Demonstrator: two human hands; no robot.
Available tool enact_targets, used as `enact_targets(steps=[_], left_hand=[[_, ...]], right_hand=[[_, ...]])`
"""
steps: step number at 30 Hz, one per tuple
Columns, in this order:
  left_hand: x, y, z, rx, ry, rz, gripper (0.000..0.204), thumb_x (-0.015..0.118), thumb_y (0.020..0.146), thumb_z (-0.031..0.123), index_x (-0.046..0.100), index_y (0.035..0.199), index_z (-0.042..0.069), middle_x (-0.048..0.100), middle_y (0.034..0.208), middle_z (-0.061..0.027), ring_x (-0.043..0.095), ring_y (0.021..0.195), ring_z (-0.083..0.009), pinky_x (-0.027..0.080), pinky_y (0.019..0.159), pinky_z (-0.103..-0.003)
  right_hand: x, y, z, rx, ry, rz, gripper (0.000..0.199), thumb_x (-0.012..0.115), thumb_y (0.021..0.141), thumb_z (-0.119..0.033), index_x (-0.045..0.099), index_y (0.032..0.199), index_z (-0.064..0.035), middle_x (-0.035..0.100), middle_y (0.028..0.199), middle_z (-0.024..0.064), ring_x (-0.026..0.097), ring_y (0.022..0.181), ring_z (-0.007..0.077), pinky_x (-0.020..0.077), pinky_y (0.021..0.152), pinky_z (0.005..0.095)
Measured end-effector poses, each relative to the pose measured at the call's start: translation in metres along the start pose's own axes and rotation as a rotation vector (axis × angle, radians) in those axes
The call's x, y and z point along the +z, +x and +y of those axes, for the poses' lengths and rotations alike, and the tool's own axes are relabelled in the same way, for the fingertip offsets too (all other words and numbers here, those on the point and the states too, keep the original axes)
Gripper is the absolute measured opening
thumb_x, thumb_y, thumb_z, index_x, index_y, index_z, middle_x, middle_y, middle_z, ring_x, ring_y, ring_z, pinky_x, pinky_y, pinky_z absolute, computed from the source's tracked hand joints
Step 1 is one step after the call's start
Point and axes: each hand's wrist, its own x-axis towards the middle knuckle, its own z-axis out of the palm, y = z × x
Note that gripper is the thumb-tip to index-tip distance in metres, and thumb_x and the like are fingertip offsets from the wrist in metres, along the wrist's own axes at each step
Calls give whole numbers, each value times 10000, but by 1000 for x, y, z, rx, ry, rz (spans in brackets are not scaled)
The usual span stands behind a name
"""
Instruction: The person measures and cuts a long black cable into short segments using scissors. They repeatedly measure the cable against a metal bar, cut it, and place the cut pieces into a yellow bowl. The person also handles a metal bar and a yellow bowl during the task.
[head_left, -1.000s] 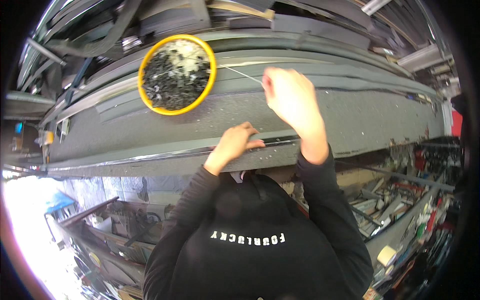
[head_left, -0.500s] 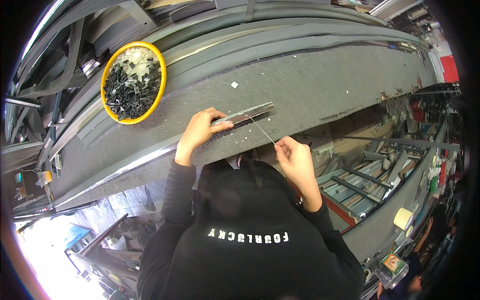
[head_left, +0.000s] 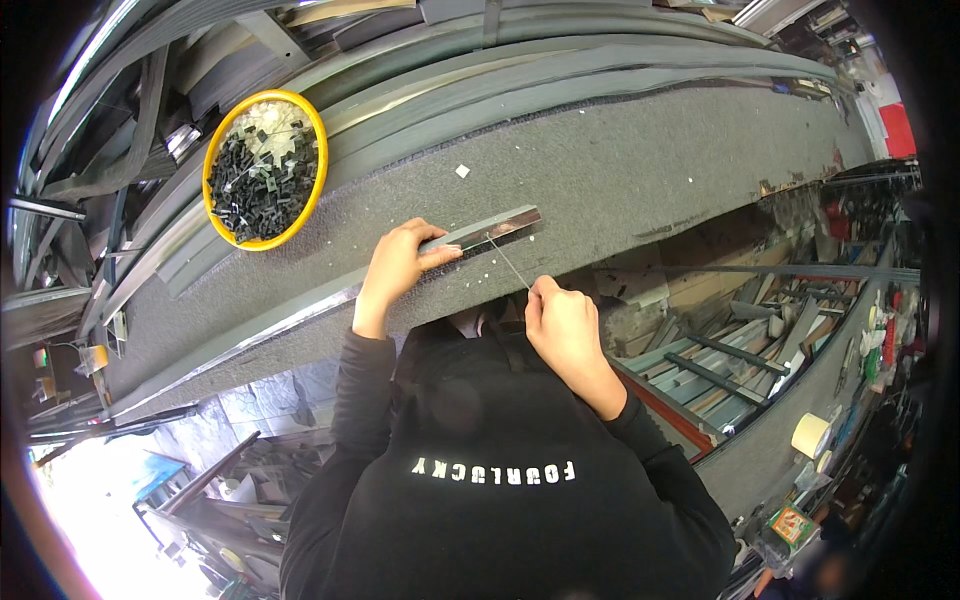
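A long, narrow metal profile [head_left: 320, 312] lies slantwise along the bench, its right end just past my left hand. My left hand [head_left: 400, 265] is closed around the profile, thumb on the near side and fingers over the far side. Off the bench's near edge, my right hand [head_left: 565, 322] pinches a thin, straight rod [head_left: 510, 264]. The rod slants up and left, and its far tip meets the profile's near side, to the right of my left thumb. Whether the tip goes into the profile is too small to tell.
A yellow-rimmed bowl [head_left: 323, 165] of small black and whitish pieces stands at the back left. Behind the grey bench [head_left: 620, 160] lie long grey profiles [head_left: 560, 70]. A rack of offcuts [head_left: 740, 360] stands at right, near a roll of tape [head_left: 810, 435]. White scraps dot the bench.
My right hand has moved left and slightly down with the rod, whose tip stays against the profile. My left hand keeps its grip on the profile. The whole view has shifted a little.
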Motion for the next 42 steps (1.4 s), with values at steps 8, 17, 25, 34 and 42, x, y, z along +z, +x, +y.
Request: enact_targets(steps=[8,17,25,34,42], left_hand=[[5,-8,13,18,68,125,436,736,745,411,695,975,42,637,928,-74,634,864,-287,482,737,-375],[7,-8,19,68,97,247,372,787,707,311,694,947,43,631,881,-78,643,791,-274,493,694,-345],[12,-21,22,173,210,291,380,798,675,299,687,951,62,622,864,-65,641,800,-259,500,709,-346],[26,-20,21,162,241,396,418,801,666,254,670,1026,85,605,988,-74,589,920,-271,484,788,-364],[34,-16,51,265,76,410,258,734,772,160,650,1002,78,581,1009,-85,562,939,-276,460,808,-372]], right_hand=[[3,-2,-2,34,47,37,86,598,814,-85,579,773,-12,596,606,196,619,607,389,492,579,450],[24,-11,-9,-84,97,5,97,571,836,-59,543,803,28,623,615,171,637,531,305,513,518,403],[45,5,20,370,1140,-199,154,552,928,-86,596,919,61,672,715,100,608,517,120,486,481,230],[44,25,60,218,842,-53,255,585,933,-189,645,925,59,690,797,102,664,683,145,523,601,255],[12,-6,169,450,352,688,221,647,855,-144,672,928,64,680,859,210,679,763,304,517,689,361]])
